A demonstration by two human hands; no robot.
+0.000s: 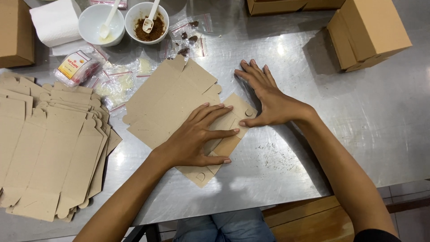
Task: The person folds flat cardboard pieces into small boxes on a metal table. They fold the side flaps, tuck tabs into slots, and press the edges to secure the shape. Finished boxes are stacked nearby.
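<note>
A flat brown cardboard box blank point(172, 96) lies on the steel table point(358, 116) in the middle of the view. My left hand point(195, 136) presses flat on its right part, fingers spread over a folded flap. My right hand point(266, 96) rests palm down on the table beside it, its thumb touching the edge of the folded flap point(239, 110). Neither hand grips anything.
A stack of flat box blanks point(49, 148) lies at the left. Two white bowls with spoons point(101, 22), point(147, 21), a paper towel roll point(56, 22), small plastic bags point(116, 80) and assembled cardboard boxes point(367, 31) stand along the far side.
</note>
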